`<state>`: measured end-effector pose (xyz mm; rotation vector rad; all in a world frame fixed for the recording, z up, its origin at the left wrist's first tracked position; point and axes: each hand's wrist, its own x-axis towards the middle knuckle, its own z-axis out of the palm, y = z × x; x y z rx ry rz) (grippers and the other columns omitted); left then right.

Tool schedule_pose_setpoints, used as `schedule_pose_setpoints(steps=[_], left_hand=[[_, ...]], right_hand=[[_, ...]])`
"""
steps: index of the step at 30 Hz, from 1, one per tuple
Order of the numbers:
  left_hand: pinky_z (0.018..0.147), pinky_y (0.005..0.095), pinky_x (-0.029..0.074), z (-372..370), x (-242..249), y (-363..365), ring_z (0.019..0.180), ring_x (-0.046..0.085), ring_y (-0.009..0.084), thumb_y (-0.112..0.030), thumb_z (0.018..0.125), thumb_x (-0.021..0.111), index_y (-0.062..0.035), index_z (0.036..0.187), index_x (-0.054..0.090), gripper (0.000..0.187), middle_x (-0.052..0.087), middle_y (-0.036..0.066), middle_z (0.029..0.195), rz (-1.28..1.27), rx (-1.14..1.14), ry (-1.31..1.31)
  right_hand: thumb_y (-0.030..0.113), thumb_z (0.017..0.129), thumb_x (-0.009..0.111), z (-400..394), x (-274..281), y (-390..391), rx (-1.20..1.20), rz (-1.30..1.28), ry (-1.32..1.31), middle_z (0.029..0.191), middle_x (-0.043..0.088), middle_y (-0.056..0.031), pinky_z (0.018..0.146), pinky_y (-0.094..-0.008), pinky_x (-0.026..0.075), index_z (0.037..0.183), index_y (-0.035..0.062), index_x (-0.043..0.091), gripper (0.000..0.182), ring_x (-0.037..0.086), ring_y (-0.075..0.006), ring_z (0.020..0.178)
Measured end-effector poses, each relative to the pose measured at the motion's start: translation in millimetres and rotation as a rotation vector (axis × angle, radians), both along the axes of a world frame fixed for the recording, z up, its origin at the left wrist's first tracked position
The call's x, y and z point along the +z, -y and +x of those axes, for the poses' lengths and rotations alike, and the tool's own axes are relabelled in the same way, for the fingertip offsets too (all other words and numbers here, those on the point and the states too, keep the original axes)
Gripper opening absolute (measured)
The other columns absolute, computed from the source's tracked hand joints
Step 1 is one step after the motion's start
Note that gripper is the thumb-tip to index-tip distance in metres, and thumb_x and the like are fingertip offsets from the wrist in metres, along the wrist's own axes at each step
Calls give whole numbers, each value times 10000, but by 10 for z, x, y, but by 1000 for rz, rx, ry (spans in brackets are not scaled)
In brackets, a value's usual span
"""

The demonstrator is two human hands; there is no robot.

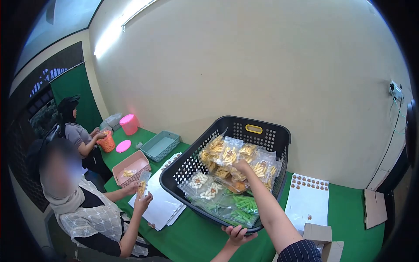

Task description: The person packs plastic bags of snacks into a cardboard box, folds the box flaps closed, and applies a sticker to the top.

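Observation:
A large black plastic basket [257,126] with perforated walls stands tilted over the green table. My left hand [238,235] is closed round its near lower edge. Inside the basket, my right hand [241,166] is closed at a clear bag of yellow snack sticks [228,155]; its fingertips are partly hidden. More bags of yellow snacks [262,170] lie around that hand. Nearer to me in the basket are bags of white snacks [205,185] and bags of green snack sticks [243,205].
Paper sheets [159,209] and a label sheet [309,196] lie on the green table [349,214]. An open cardboard box [325,242] stands at the right. Left are a pink basket [131,165], a teal basket [161,146] and two people, one holding a snack bag [143,183].

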<state>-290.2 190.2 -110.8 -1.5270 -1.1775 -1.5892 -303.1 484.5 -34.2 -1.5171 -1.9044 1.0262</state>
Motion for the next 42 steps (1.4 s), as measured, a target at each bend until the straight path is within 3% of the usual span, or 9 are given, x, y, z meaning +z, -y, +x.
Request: schedule_pose_setpoints(steps=[3,6,10,13,19,30,34,38,42], left_hand=[[965,520,133,-40,76,71,1221,211,220,-511,666,632,-202,1012,431,505,398,8,1077,-49,-12,-11],[960,509,147,-66,128,133,1216,224,219,-456,656,659,-195,978,450,465,425,7,1037,-98,-30,-17],[957,502,170,-81,256,182,1198,220,260,-409,645,672,-164,972,422,479,394,39,1061,-159,-11,-69],[955,501,182,-126,332,252,1190,219,282,-367,646,668,-143,975,418,470,383,60,1082,-218,2,-115],[966,490,217,-192,503,350,1160,295,301,-227,655,648,-117,987,484,385,447,84,1087,-268,2,-143],[965,550,150,209,1067,867,1236,230,356,-186,701,610,-30,1190,371,567,308,167,1288,-586,-51,187],[951,455,249,628,1099,1161,1182,303,345,-145,737,579,-3,1173,390,496,327,179,1248,-585,-521,425],[744,294,464,1059,998,1329,899,496,160,-218,811,588,2,1169,392,463,486,90,1013,-1264,-1334,1068],[625,214,463,1244,1116,1341,778,534,76,-208,849,550,-38,1075,457,298,541,38,940,-1286,-1242,942]], right_hand=[[227,710,665,66,355,213,-140,-329,-407,895,591,-86,644,-364,432,1028,10,560,399,549,-223,766],[293,778,607,113,298,23,-75,-491,-351,902,508,-24,602,-331,400,984,78,494,319,490,-174,804],[194,772,581,124,489,70,-83,-421,-711,812,517,-37,517,-281,400,863,49,531,179,523,-146,668],[167,761,575,187,725,-99,-117,574,-400,720,519,-51,474,-280,429,765,25,534,148,517,-129,587],[104,822,478,1368,1962,1483,-109,519,-1116,741,506,-16,562,-248,501,781,29,507,90,529,-95,658],[99,853,468,3157,387,3689,-458,96,-913,806,444,-46,599,-324,537,838,29,426,83,519,-132,637],[92,846,488,3236,271,4180,-508,7,-1025,840,470,-63,637,-341,531,862,35,434,80,555,-162,693],[15,817,474,3184,249,4506,-437,-73,-1009,956,559,-94,676,-301,515,1010,14,451,195,579,-168,811],[-9,793,504,3179,359,4697,-357,-104,-986,986,570,-88,716,-211,451,1129,2,425,346,550,-107,834]])
